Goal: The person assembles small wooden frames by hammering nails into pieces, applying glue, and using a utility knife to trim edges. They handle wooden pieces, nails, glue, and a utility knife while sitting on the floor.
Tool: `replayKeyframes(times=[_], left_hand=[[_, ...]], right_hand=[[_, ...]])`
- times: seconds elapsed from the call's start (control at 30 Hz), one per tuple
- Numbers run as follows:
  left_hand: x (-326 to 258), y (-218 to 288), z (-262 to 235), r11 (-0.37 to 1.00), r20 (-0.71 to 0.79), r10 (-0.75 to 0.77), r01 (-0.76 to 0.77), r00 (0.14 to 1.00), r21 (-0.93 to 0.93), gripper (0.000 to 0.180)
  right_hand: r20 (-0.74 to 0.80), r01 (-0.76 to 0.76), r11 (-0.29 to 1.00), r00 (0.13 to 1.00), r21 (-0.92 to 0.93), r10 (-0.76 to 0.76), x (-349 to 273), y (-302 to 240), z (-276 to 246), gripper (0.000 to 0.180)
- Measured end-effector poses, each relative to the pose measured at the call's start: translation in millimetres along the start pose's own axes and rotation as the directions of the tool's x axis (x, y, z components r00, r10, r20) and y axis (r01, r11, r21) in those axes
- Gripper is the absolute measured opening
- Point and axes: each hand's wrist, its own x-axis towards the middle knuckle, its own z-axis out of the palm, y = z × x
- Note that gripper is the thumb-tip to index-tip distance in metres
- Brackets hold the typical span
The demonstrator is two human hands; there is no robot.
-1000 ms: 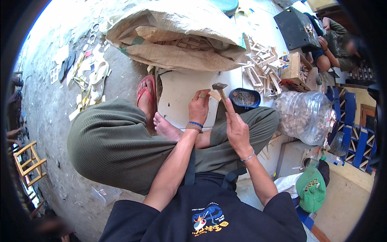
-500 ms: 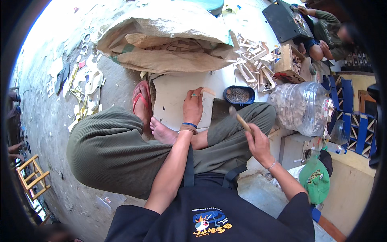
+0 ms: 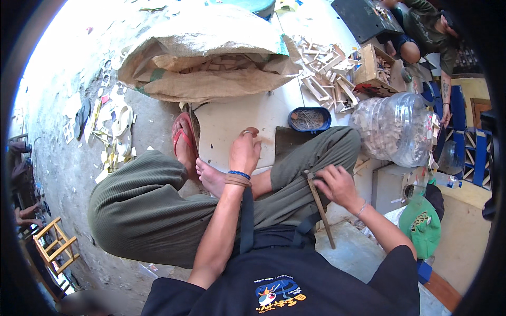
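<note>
Watching remotely through the head camera; places taken from the tray [image 3: 311, 130], blue, with what look like nails in it.

Sack [image 3: 221, 87]: left of the tray and beyond it, mouth open on wood scraps. Left hand [image 3: 244, 152]: left of the tray, closer to the wearer, above the tile [image 3: 224, 122]. Fingers bent; half a second ago they pinched a pale wood strip. I no longer see the strip and cannot tell whether anything is pinched.

Hammer [image 3: 320, 208]: on the wearer's side of the tray, lying against the right trouser leg [image 3: 329, 147]. It was gripped by the handle before; now it is out of the fist. I read this as striking paused and the tool parked. Long axis slants: head end points away from the wearer, toward the tray; handle runs back toward the waist and rightward.

Right hand [image 3: 340, 185]: right of the tray, nearer the wearer. Fingers loosely spread beside the hammer head; contact unclear to me.

Jug [image 3: 390, 126]: right of the tray, clear plastic, filled with small pieces.
</note>
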Motion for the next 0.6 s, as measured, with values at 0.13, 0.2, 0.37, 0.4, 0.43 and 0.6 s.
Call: replayKeyframes(times=[0.13, 0.2, 0.37, 0.4, 0.43, 0.6], left_hand=[[-14, 6, 18, 0.991, -0.005, 0.12, -0.12, 0.993, -0.064, 0.024], [-24, 11, 26, 0.98, -0.017, 0.165, -0.166, 0.986, -0.113, 0.023], [-37, 10, 30, 0.986, -0.002, 0.134, -0.133, 0.991, -0.105, 0.018], [-37, 8, 27, 0.987, -0.009, 0.131, -0.131, 0.991, -0.09, 0.018], [-37, 5, 25, 0.989, -0.014, 0.129, -0.13, 0.991, -0.076, 0.019], [-22, -14, 1, 0.992, 0.022, -0.041, 0.043, 0.999, -0.117, 0.022]], right_hand=[[-0.248, -0.023, 0.984, 0.966, 0.178, 0.067, 82, -5, 8, 0.016], [-0.282, -0.007, 0.982, 0.958, 0.188, 0.06, 125, -14, 22, 0.015], [0.106, -0.07, 0.924, 0.994, 0.376, 0.033, 217, -21, 84, 0.027], [0.261, -0.148, 0.93, 0.963, 0.337, 0.059, 232, -18, 98, 0.034], [0.434, -0.247, 0.934, 0.893, 0.256, 0.117, 242, -15, 111, 0.04], [0.472, -0.151, 0.988, 0.872, 0.016, 0.126, 261, 0, 157, 0.033]])
